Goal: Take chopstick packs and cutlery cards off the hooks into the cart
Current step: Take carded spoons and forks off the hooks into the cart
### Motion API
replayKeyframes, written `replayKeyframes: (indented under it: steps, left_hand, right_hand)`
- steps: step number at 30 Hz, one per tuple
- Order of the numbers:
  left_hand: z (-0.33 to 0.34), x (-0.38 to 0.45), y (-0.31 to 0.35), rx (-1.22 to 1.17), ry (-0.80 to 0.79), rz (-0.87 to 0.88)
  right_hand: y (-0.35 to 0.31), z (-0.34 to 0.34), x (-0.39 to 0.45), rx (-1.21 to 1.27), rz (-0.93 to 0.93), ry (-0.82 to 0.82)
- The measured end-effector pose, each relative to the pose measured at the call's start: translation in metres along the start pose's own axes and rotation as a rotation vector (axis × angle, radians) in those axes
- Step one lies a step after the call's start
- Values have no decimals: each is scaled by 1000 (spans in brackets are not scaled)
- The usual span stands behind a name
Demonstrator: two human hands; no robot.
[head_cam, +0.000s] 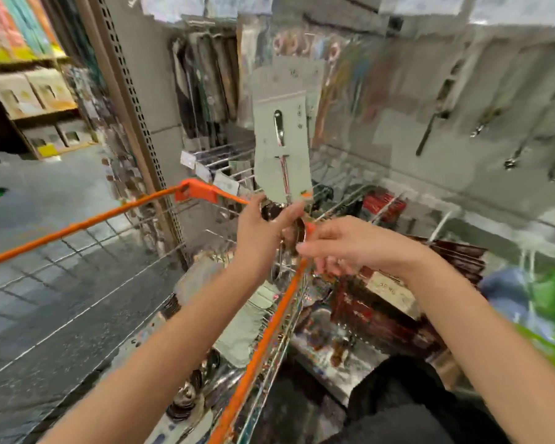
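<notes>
Holding a pale green cutlery card (282,149) upright, the left hand (263,225) grips it at its lower end, fingers and thumb curled round the shiny bowl of the spoon that sticks out below the card. The card rises straight above that hand, with a metal handle showing through its slots. The right hand (343,245) sits just beside the left, slightly below and nearer the person, fingers spread and loosely bent; whether it holds anything I cannot tell, because the picture is smeared there, though an orange bit shows at its fingertips.

Below both hands runs the orange rim of the wire cart (263,331). Inside the cart, under the left forearm, lie more green cards (244,334) with dark round spoon bowls beside them. The cart's orange front corner lies just left of the left hand.

Beyond the hands, above the card, hang more packs on hooks (218,161): dark chopstick packs (205,88) up and to the left, blurred coloured ones straight above. Far right of the right hand, ladles (430,129) and spoons hang on the grey wall. Under the right forearm lie dark red packs (385,302) on a low shelf, with something blue and green further right. The tiled floor (45,267) spreads out to the left of the left arm.
</notes>
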State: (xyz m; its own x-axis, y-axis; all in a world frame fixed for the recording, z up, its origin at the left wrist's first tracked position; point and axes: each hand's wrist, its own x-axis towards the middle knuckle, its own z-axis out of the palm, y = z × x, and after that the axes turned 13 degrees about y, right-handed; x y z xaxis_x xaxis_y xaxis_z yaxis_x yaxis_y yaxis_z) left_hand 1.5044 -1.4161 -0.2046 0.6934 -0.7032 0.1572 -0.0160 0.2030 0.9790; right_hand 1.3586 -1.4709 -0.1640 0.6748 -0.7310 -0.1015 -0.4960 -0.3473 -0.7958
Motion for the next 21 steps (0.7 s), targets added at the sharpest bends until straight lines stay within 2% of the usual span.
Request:
replayKeyframes:
  steps: [5, 10, 15, 21]
  left_hand:
    - [64, -12, 7, -38, -137, -10]
    - [117, -32, 3, -114, -382, -119]
    - [161, -55, 1, -90, -584, -8]
    - [203, -86, -7, -125, -736, 36]
  right_hand:
    - [22, -30, -35, 110, 51, 255]
    - [50, -49, -64, 190, 167, 472]
    - [87, -65, -89, 311, 276, 804]
    - [108, -69, -121, 553, 350, 1197]
